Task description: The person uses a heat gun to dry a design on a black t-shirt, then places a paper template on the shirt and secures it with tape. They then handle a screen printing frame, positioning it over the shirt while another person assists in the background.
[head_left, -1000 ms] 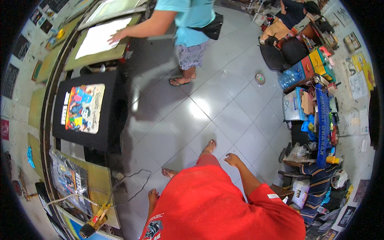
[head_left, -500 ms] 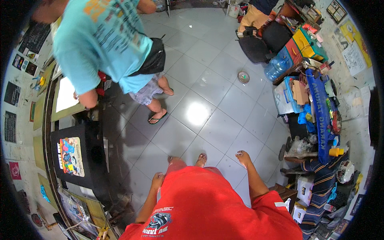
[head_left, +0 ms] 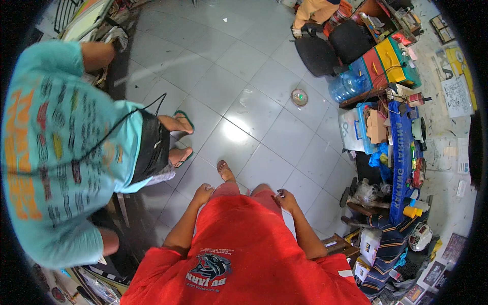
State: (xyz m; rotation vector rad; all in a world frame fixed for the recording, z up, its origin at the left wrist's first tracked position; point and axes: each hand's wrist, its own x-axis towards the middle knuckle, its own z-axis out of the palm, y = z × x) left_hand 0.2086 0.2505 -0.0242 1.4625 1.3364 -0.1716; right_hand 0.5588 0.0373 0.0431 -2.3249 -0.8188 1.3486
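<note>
My left hand (head_left: 203, 193) hangs beside my left thigh, its fingers curled in, with nothing visible in them. My right hand (head_left: 287, 200) hangs by my right thigh. Its fingers are loosely bent and a little apart, and I make out nothing held. Both hands are close to my red shorts (head_left: 226, 190), below the hem of my red shirt (head_left: 244, 244). Just to my left stands another person in a light blue shirt (head_left: 56, 152), with a black waist bag (head_left: 152, 147) and green flip-flops.
Grey tiles cover the floor (head_left: 254, 112), with a small round dish (head_left: 299, 97) on it. On the right are a black chair (head_left: 317, 55), a blue water bottle (head_left: 348, 86), plastic boxes (head_left: 353, 129) and a blue-draped bench (head_left: 399, 168) with clutter. A dark worktable edge (head_left: 122, 208) runs along the left.
I have stepped forward, my left foot now ahead. My right hand has swung in toward my thigh. The other person has come nearer on my left, now covering much of the worktable.
</note>
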